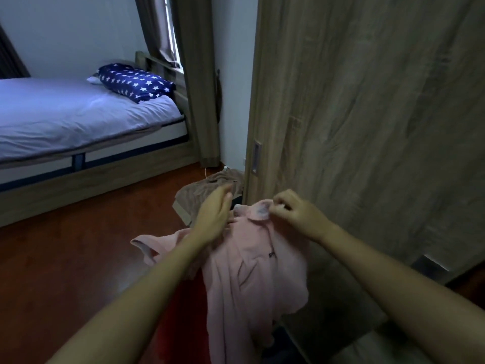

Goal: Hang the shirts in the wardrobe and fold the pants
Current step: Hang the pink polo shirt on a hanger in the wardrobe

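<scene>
A pink collared shirt (pixel 252 274) hangs in front of me, low in the middle of the view. My right hand (pixel 294 214) pinches its collar at the top right. My left hand (pixel 215 216) lies against the shirt's left shoulder with fingers straight; whether it holds cloth underneath is hidden. The wooden wardrobe (pixel 367 114) fills the right side, its sliding door with a recessed handle (pixel 256 157) just behind my hands. A brown garment (pixel 202 190) lies crumpled on the floor at the wardrobe's corner.
A bed (pixel 73 119) with a pale sheet and a blue star-patterned pillow (pixel 136 81) stands at the left. Red-brown floor (pixel 78 258) spreads between it and me. Something red (pixel 183 311) shows below the shirt. A curtain (pixel 196 74) hangs beside the wardrobe.
</scene>
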### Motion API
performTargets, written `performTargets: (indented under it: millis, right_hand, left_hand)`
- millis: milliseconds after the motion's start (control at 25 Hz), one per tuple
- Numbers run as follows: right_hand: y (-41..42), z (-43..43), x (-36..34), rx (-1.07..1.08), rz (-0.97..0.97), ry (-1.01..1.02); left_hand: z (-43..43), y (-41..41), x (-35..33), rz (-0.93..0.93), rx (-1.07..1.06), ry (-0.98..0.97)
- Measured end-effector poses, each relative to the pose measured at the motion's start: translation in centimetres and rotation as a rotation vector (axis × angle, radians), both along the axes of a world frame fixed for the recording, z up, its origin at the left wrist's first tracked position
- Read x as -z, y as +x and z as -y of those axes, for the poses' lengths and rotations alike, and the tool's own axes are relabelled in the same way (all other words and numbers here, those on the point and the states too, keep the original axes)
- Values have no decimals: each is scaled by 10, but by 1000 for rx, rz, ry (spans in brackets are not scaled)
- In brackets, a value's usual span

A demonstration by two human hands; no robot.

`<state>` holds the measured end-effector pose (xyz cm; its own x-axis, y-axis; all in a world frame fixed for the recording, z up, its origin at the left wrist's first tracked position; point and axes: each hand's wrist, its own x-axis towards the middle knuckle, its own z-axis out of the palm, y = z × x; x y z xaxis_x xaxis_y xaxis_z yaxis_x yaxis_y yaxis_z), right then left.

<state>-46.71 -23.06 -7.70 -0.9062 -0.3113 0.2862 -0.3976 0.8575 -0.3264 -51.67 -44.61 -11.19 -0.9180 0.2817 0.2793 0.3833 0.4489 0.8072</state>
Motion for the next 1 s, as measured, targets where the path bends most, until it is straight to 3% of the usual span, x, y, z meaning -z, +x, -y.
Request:
performTargets:
  millis: [80, 160, 280, 400, 480, 560, 640, 720, 880, 1000]
  right_hand:
    - [14, -8, 0, -39, 22, 128]
    - [25, -15, -2, -54, -3, 20]
    - [33, -25, -1, -85, -82, 62]
    - [40, -32, -11, -150, -185, 232]
    - [42, -39, -7, -183, -292, 285]
    - [40, -33, -6, -27, -262, 117]
    - [33, -15, -9, 228, -298, -37]
    - [25, -2, -17, 280, -267, -61]
    - [28, -5, -53, 322, -312, 9]
    - [45, -3, -78, 430, -331, 36]
  left_hand:
    - [-14, -31, -15, -35, 217, -249]
    - [-40, -43, -17, 12, 423, -581]
    - [-65, -45, -10, 44, 520, -842]
    - [-72, -48, -18, -53, 465, -824]
    - [-71, -49, -32, -267, 309, -724]
    - [-70, -47, -47, -415, 216, -550]
    - [-73, -37, -67, -466, 272, -344]
    - [-77, -28, -82, -554, 295, -258]
    - [-62, -18, -97, -671, 128, -445]
    - [-36, -12, -93, -640, 120, -848]
